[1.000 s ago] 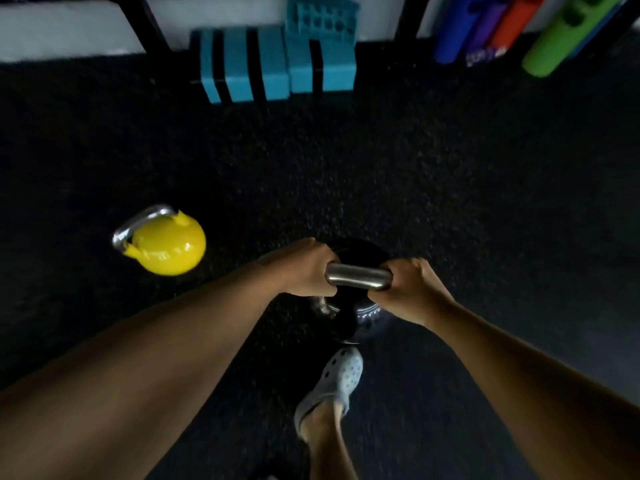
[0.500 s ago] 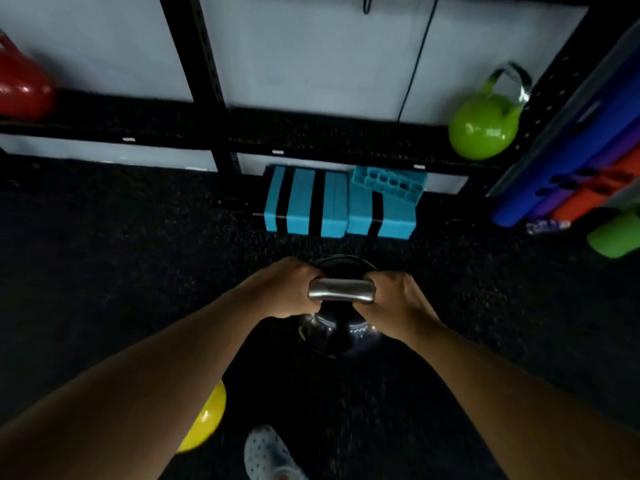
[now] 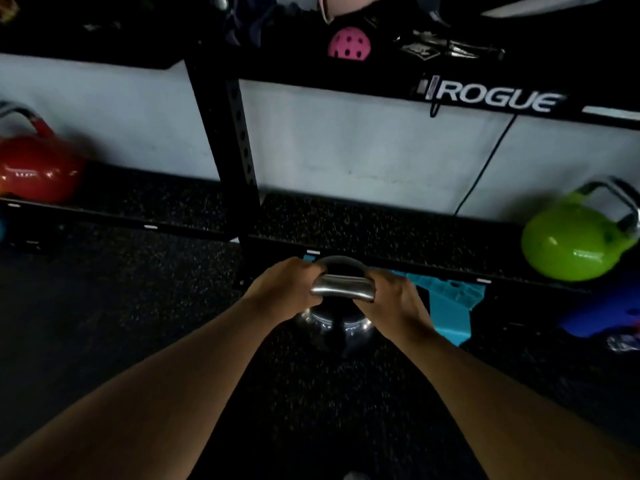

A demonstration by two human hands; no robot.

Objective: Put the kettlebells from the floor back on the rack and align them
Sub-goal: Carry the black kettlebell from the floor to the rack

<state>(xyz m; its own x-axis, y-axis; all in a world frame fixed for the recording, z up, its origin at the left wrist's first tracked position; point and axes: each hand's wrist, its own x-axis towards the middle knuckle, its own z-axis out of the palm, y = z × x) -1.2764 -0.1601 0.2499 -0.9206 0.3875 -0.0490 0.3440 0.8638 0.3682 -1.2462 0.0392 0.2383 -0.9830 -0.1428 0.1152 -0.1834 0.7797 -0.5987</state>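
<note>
Red kettlebell (image 3: 36, 168): already on the rack shelf (image 3: 398, 233) at the far left, upright, handle up.
Rack upright (image 3: 235, 133): black perforated post left of centre, splitting the shelf into two bays.
Left hand (image 3: 287, 289): fist wrapped tight round the left end of the steel handle (image 3: 343, 289).
Black kettlebell (image 3: 334, 329): the task's thing in hand, hanging below both fists, just short of the shelf's near edge; whether it is clear of the floor cannot be told.
Right hand (image 3: 391, 299): fist wrapped tight round the handle's right end, close beside the left.
Blue blocks (image 3: 446, 306): on the floor under the shelf, just right of the hands.
Green kettlebell (image 3: 575, 240): on the shelf at the far right, handle tilted to the right.
Step in hand: most likely carrying the black bell to the rack.
Next move: probably a lift over the shelf lip into the bare stretch between post and green bell, set down upright and in line with the others.
</note>
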